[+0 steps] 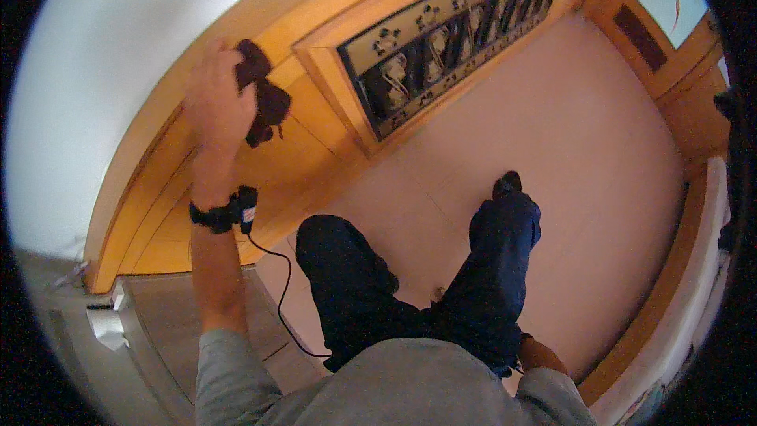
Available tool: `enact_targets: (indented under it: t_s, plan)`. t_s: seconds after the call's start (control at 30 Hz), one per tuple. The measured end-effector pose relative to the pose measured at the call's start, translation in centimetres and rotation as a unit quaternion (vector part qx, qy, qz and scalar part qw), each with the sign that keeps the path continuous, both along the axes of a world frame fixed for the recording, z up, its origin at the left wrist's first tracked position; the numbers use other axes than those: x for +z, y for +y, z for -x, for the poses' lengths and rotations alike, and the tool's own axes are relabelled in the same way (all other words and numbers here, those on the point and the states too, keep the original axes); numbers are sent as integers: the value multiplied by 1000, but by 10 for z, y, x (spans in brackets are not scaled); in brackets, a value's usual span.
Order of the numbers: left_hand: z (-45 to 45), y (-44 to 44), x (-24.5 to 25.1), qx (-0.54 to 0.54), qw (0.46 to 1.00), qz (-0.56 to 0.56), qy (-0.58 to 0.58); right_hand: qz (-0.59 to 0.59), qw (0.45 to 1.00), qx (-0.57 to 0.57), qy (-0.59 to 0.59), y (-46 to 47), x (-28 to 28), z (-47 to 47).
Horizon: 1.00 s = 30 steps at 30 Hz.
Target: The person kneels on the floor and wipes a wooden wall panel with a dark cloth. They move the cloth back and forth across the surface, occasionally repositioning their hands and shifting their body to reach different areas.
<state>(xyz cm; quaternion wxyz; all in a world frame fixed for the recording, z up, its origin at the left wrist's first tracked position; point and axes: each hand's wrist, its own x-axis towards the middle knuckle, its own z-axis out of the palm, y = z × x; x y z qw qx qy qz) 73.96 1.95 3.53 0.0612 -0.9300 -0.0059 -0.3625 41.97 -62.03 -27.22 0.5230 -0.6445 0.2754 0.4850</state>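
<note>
My left hand [222,94] is raised at the upper left, blurred, beside a dark object [263,94] that hangs or rests against the orange wooden panelling [301,130]. The thumb lies close to the dark object; whether the hand grips it cannot be made out. A black strap with a small device [245,210] is around the left wrist, and a thin black cable [288,284] runs from it towards my waist. My right hand is out of view; only the right forearm shows, low beside my right thigh.
Pinkish tiled floor [568,148] lies under my feet. A patterned decorative panel [449,41] is framed in the wood ahead. A padded, wood-edged piece of furniture [680,307] curves along the right. A pale wall is at the upper left.
</note>
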Motion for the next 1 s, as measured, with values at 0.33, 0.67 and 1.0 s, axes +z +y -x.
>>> enact_targets:
  t_s: [0.33,0.67,1.0]
  plan:
    - [13,27,-9,-106,994,36,-18,31,997,-17,63,-9,-2,-49]
    - [28,6,-1,22,985,173,-1,83,993,25,85,-32,12,-203]
    - [31,4,1,-11,990,142,16,54,994,86,38,-13,5,-288]
